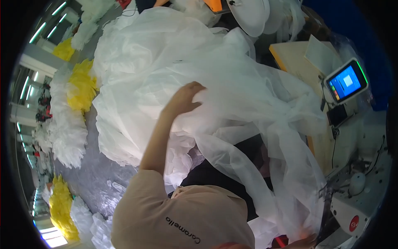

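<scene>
A large heap of sheer white fabric [166,54] fills the middle and drapes over my lap toward the right. My left hand [186,98] is over the heap, thumb apart from the fingers, with nothing gripped; whether it touches the cloth I cannot tell. At the lower right edge, my right hand [304,242] is beside a white sewing machine [350,211], at the end of the draped fabric. Most of its fingers are cut off or blurred, so its grip is unclear. A red glow lies near it.
A tablet-like control screen [347,81] stands at the right above a pale worktable [290,54]. Yellow fabric bundles [82,85] and white bundles [66,128] lie on the grey floor [97,166] to the left. White oval panels [251,16] are at the top.
</scene>
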{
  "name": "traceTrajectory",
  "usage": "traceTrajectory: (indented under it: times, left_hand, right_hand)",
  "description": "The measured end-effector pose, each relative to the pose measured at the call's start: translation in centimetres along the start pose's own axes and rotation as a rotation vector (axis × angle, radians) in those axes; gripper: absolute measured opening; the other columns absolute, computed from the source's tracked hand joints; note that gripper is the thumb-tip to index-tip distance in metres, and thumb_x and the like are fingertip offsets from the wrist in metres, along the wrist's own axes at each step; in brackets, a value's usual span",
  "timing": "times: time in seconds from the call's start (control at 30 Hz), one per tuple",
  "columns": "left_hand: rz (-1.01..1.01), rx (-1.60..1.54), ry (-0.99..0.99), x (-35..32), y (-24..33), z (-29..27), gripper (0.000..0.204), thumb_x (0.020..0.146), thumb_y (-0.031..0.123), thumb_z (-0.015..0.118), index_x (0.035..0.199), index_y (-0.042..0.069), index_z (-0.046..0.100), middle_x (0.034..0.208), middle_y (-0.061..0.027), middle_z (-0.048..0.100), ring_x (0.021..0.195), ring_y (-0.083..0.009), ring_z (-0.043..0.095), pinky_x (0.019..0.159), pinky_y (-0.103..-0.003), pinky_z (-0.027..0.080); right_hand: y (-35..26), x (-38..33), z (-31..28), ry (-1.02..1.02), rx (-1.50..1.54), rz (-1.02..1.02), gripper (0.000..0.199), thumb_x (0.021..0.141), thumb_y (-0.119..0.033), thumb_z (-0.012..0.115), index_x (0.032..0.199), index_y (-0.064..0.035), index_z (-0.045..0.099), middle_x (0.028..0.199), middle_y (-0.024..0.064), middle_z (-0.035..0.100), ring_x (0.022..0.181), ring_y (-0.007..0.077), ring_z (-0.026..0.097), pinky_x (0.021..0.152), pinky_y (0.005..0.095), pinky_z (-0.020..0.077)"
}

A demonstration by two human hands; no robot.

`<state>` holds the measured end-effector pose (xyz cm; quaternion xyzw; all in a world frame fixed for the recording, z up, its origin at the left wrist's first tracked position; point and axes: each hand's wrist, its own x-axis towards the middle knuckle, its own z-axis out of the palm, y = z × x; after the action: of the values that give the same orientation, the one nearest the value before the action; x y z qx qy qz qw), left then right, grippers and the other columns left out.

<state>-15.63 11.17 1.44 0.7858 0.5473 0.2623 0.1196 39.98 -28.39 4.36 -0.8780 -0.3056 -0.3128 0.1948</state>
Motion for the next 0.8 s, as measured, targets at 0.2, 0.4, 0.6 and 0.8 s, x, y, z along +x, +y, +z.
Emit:
traceTrajectory:
  times: [0.2,0.4,0.6,0.8]
  left_hand:
    - [0.073,0.281,-0.154,0.7,-0.6,-2.3,0.02,0.075,0.004,0.063,0.095,0.005,0.061,0.09,-0.0065,0.059,0.084,-0.026,0.059,0.07,-0.034,0.049]
    - [0.049,0.229,-0.243,2.9,8.5,-8.0,0.016,0.075,0.0,0.058,0.091,0.004,0.059,0.089,-0.0076,0.059,0.078,-0.0292,0.058,0.065,-0.036,0.047]
    - [0.304,-0.237,-0.442,2.0,18.3,-4.0,0.018,0.074,0.002,0.06,0.091,0.006,0.058,0.079,-0.0088,0.06,0.069,-0.0288,0.057,0.062,-0.037,0.046]
    - [-0.03,-0.616,-0.817,0.8,20.5,-4.8,0.024,0.069,0.006,0.066,0.092,0.003,0.059,0.069,-0.0078,0.055,0.064,-0.0222,0.056,0.055,-0.034,0.043]
  right_hand:
    - [2.3,-2.2,-0.6,-0.069,0.022,0.069,0.055,0.08,-0.038,0.062,0.118,-0.0009,0.047,0.113,0.012,0.05,0.102,0.03,0.051,0.086,0.0425,0.0411]
    - [2.7,-2.6,-3.2,-0.098,-0.034,0.184,0.065,0.076,-0.042,0.066,0.124,-0.0024,0.045,0.122,0.0103,0.048,0.107,0.0291,0.051,0.09,0.0428,0.0394]
    - [-18.4,1.5,-4.3,-0.51,1.031,0.039,0.076,0.071,-0.046,0.069,0.129,-0.0038,0.043,0.131,0.0086,0.046,0.112,0.0282,0.05,0.094,0.043,0.0377]
    - [-33.2,0.7,2.5,-1.461,1.531,-0.327,0.043,0.077,-0.012,0.067,0.115,-0.0027,0.048,0.105,0.0098,0.057,0.096,0.0156,0.056,0.082,0.0273,0.0443]
